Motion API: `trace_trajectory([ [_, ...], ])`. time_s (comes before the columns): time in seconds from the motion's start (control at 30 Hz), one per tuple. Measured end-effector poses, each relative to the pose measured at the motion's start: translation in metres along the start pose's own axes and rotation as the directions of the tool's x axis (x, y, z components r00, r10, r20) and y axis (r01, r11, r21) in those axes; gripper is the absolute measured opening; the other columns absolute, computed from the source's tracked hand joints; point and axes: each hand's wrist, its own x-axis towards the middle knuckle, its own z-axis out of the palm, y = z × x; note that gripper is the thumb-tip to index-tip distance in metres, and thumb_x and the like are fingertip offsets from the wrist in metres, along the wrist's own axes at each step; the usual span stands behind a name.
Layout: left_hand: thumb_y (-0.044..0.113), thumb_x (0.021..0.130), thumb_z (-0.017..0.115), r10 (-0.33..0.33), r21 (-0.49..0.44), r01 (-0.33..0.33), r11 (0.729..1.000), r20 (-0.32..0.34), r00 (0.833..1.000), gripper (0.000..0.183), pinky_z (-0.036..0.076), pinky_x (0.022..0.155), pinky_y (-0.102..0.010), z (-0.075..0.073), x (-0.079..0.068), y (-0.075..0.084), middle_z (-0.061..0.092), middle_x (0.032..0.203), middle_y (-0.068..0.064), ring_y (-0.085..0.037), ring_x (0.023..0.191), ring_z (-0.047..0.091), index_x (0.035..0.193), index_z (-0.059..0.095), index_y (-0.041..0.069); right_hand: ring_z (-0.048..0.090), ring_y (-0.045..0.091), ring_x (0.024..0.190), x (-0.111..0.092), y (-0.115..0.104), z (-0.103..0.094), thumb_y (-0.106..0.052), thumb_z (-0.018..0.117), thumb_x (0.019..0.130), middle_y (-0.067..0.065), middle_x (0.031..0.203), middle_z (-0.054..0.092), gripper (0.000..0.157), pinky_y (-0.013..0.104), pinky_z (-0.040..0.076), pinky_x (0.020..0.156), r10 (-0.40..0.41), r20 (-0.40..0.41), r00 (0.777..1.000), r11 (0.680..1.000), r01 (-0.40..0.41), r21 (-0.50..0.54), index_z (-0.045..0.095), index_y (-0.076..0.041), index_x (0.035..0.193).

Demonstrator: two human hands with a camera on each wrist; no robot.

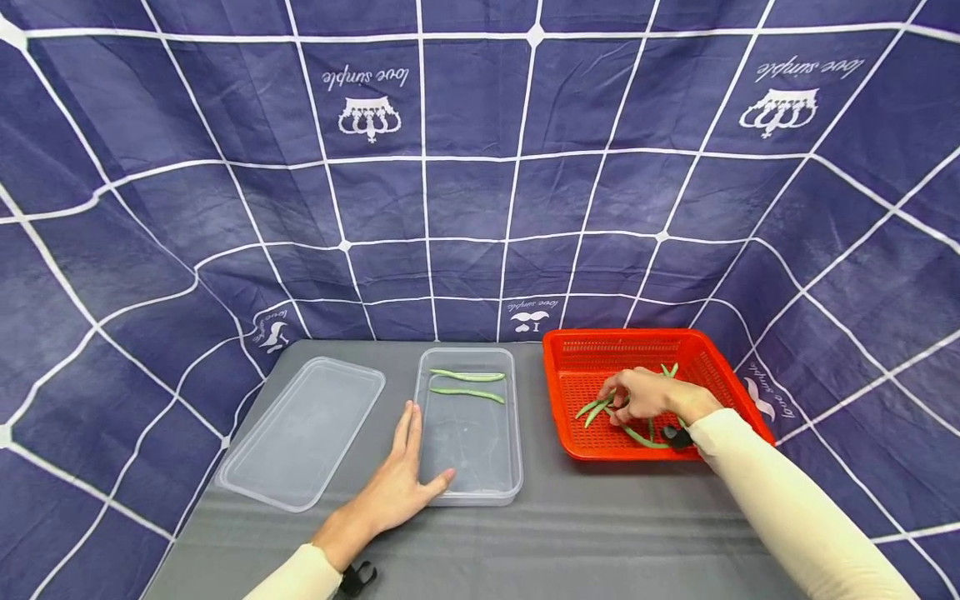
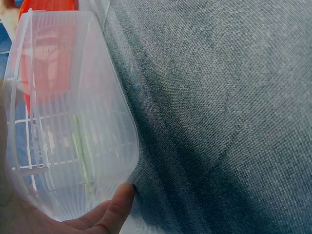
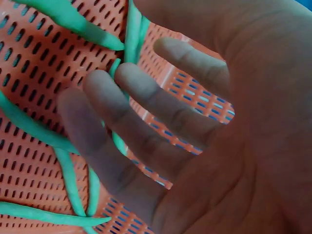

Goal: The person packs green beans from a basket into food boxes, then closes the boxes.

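My left hand (image 1: 397,487) lies along the left side of a clear plastic box (image 1: 468,454), its fingers straight and the thumb near the front rim. Two green beans (image 1: 468,377) lie crosswise at the far end of that box. Inside a red plastic basket (image 1: 552,400), my right hand (image 1: 651,393) reaches down among several green beans (image 1: 637,437). In the right wrist view its fingers (image 3: 141,97) are loosely bent and spread, beans (image 3: 34,124) lying beyond them. The thumb tip is out of sight in that view. No bean shows plainly gripped.
A flat translucent lid (image 1: 307,433) lies on the grey table (image 1: 525,550) left of the box. Behind and at the sides hangs a dark blue cloth (image 1: 472,200) with white lines. The basket stands at the right, a gap away from the box.
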Motion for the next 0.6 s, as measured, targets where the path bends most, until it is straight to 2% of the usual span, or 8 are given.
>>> trace_trajectory([
  [0.2,0.052,0.107,0.082,-0.006,0.001,0.006,1.0,0.0,1.0,0.127,0.047,0.132,-0.066,0.001,0.001,0.0,-0.007,0.196,-0.024,-0.054,0.176,0.032,0.186,-0.002,-0.002,0.068,0.006,0.082,-0.004,0.004,0.002,-0.014,0.101,0.086,0.001,0.092,0.081,0.043,0.024,0.056,0.076,0.008,0.045,0.999,0.999,-0.009,0.034,0.084,-0.007,0.125],
  [0.33,0.051,0.106,0.083,-0.003,0.002,0.003,1.0,-0.011,1.0,0.127,0.048,0.131,-0.065,0.002,0.002,0.0,-0.006,0.197,-0.023,-0.053,0.176,0.032,0.185,-0.001,-0.003,0.069,0.007,0.072,-0.006,0.003,0.003,-0.004,0.098,0.085,0.003,0.09,0.08,0.045,0.025,0.06,0.068,0.026,0.102,0.994,0.993,-0.038,0.115,0.081,-0.003,0.127],
  [0.5,0.052,0.106,0.082,-0.003,-0.001,0.003,1.0,-0.008,1.0,0.127,0.049,0.13,-0.066,0.002,0.002,0.0,-0.006,0.197,-0.024,-0.054,0.175,0.034,0.185,0.0,-0.003,0.069,0.017,0.061,-0.01,-0.002,0.004,0.014,0.081,0.086,0.011,0.091,0.078,0.051,0.032,0.064,0.058,0.108,0.219,0.97,0.943,-0.169,0.286,0.074,0.002,0.135],
  [0.6,0.052,0.107,0.082,-0.008,-0.005,0.008,1.0,0.0,1.0,0.127,0.05,0.129,-0.067,0.002,0.002,0.0,-0.006,0.197,-0.024,-0.055,0.174,0.036,0.186,-0.001,-0.002,0.068,0.018,0.065,-0.012,-0.004,0.004,0.018,0.072,0.083,0.01,0.091,0.077,0.056,0.031,0.064,0.059,0.126,0.253,0.959,0.924,-0.206,0.322,0.071,0.003,0.137],
])
